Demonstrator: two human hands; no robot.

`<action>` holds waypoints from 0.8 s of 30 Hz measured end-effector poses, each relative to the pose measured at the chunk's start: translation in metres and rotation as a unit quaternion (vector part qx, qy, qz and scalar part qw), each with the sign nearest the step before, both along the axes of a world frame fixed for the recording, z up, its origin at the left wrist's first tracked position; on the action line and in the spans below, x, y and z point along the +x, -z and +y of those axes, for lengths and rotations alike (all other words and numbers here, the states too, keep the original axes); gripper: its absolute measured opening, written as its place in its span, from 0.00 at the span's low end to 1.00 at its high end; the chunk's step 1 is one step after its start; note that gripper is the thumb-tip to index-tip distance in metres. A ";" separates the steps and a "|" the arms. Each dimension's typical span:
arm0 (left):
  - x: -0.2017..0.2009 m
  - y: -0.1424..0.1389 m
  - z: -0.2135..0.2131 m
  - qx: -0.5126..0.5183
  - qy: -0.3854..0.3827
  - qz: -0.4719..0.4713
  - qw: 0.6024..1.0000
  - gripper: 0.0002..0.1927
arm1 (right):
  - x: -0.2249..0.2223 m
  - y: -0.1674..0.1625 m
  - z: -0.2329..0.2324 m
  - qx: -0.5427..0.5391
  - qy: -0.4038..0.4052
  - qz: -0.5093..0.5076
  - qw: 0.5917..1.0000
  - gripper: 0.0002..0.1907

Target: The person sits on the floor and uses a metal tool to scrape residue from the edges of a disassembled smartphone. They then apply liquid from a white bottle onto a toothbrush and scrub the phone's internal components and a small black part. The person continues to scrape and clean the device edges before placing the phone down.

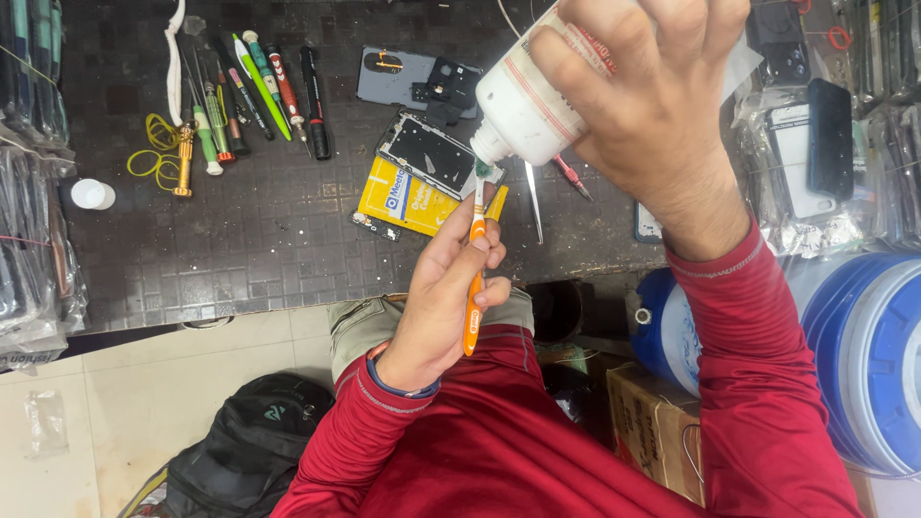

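The left hand (446, 297) sits just below the picture's centre, closed around the orange handle of a toothbrush (474, 273), thumb and fingers pinching it along the middle so that the brush head points up toward 12 o'clock. The right hand (643, 105), at about 1 o'clock, is wrapped tightly round a white plastic bottle (523, 101), tipped so its nozzle points down toward 7 o'clock and meets the bristles. Both arms wear red sleeves.

The toothbrush looks light and stiff, with a slim, smooth handle; the mid-handle pinch seems a sound place to hold it, leaving the bristles free. The bottle appears to be soft squeezable plastic, probably light, and the body is the natural place to grip; it could get slippery if liquid runs down it.

Behind the brush head, at 11 o'clock from the left hand, an opened phone (432, 153) lies on a yellow packet (403, 201) on the dark bench (240, 249). A row of screwdrivers (240, 96) lies at 10 o'clock, tweezers (533, 201) just right of the phone, and a small white cap (93, 195) at 9 o'clock. A black backpack (249, 441) rests on the floor at 7 o'clock.
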State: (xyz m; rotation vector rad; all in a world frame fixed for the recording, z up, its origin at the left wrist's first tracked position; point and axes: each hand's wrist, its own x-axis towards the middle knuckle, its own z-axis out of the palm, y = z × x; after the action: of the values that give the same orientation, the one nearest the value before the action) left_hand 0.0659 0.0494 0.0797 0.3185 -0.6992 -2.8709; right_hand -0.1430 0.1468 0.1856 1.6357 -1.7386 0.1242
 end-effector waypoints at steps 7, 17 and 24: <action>0.000 0.002 -0.001 0.006 -0.003 -0.005 1.000 0.32 | -0.006 0.010 0.001 -0.027 0.015 -0.051 0.998 0.31; -0.010 0.031 -0.003 0.006 -0.009 -0.027 1.000 0.29 | 0.047 0.003 -0.006 -0.161 -0.048 -0.552 0.817 0.49; -0.023 0.070 0.002 0.024 -0.012 -0.117 0.993 0.30 | 0.147 -0.001 -0.043 -0.062 -0.077 -0.580 0.809 0.46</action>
State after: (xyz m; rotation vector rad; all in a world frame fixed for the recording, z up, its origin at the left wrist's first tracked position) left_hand 0.0426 0.0517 0.0095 0.6728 -0.6594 -2.8591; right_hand 0.0038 0.1041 0.1864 1.6867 -2.3134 1.5626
